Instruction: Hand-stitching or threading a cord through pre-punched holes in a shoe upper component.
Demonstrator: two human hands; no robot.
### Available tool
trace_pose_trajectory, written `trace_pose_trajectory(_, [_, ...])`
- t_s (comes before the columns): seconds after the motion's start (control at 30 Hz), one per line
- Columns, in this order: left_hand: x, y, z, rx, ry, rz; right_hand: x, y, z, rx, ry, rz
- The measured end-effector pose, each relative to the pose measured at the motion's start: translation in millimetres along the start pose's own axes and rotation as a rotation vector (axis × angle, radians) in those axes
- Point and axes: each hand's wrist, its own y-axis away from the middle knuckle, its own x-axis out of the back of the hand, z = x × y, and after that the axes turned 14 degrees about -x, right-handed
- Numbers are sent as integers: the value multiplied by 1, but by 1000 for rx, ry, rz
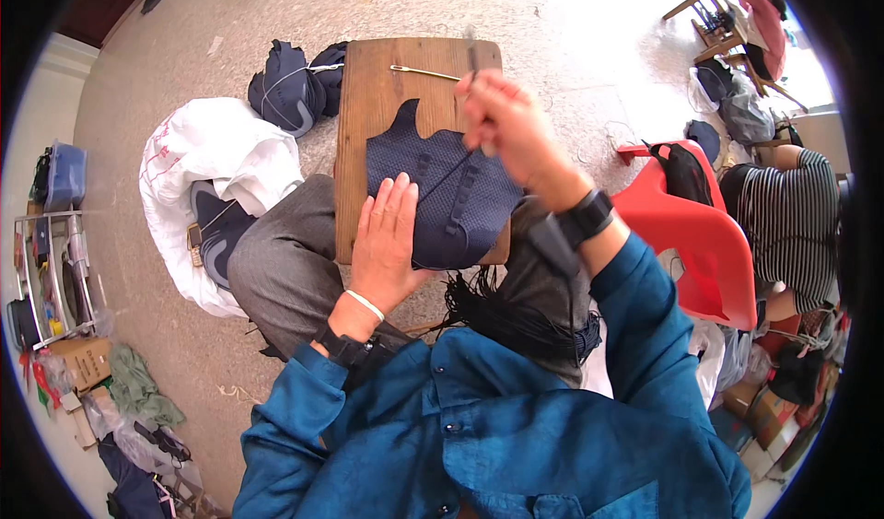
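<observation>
My left hand [389, 233] lies flat, fingers straight and side by side, on the lower left of the dark blue fabric piece [453, 186], which rests on the wooden stool top [354, 95] between my knees. My right hand [505, 118] is over its upper right part, fingers curled together, apparently around the black cord [448, 175] that runs slantwise across the fabric; blur hides the exact grip and whatever dark shape sticks up above it. I judge the piece light and soft, a textured cloth that would bend and skid on smooth wood rather than break, so a broad palm beside the row of slots is the right hold. The cord looks thin and limp, best pinched close to where it meets the cloth. The metal needle-like tool [424, 71], slim and presumably stiff, lies near the far edge, easiest taken by its shaft.
</observation>
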Motion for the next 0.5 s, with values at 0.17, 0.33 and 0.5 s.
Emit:
trace_pose_trajectory(0.17, [-11, 4, -6, -4, -113, 3, 50, -42, -26, 69, -18, -72])
trace_pose_trajectory(0.33, [-15, 7, -6, -46, -201, 6, 103, -59, -45, 185, -127, 168])
trace_pose_trajectory(0.5, [-5, 3, -1, -40, -157, -7, 35, -32, -21, 121, 62, -27])
